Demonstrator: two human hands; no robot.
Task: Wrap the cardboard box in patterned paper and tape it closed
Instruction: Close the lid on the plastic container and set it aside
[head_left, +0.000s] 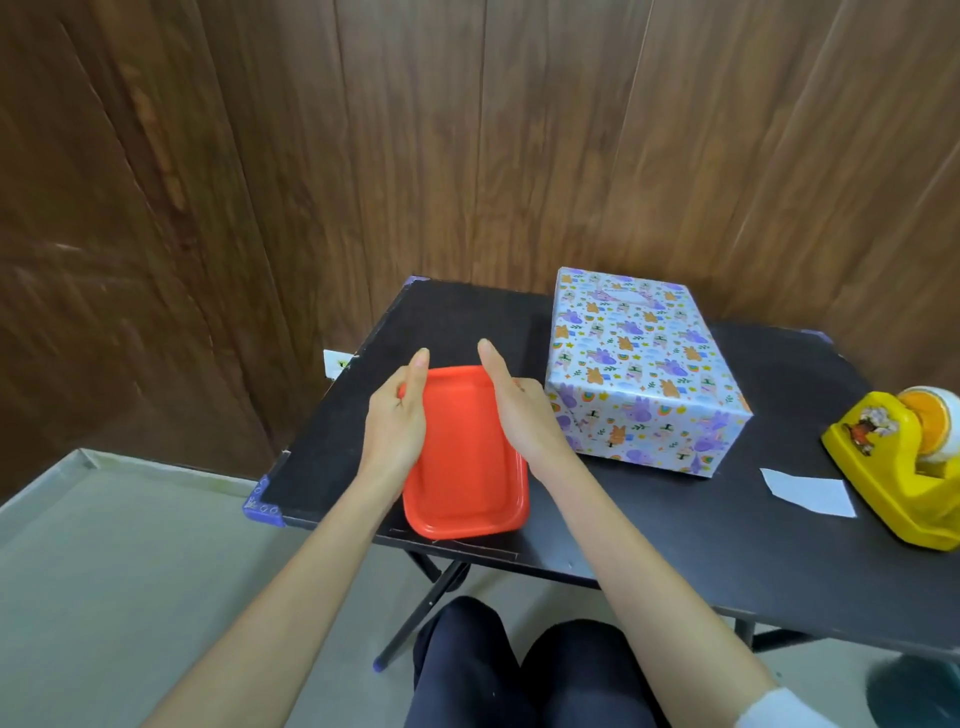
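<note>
The box (641, 371), covered all over in pale paper printed with purple and orange animals, stands on the black table (675, 514) right of centre. Neither hand touches it. A shallow red tray (465, 467) lies at the table's front left. My left hand (397, 415) grips the tray's left rim and my right hand (519, 410) grips its right rim. Both thumbs point away from me along the top, with the fingers curled at the rim. The right hand is just left of the box's near corner.
A yellow tape dispenser (896, 467) with a roll of clear tape sits at the table's right edge. A small white paper scrap (810, 491) lies beside it. Dark wood panelling rises behind the table. My knees are under the table's front edge.
</note>
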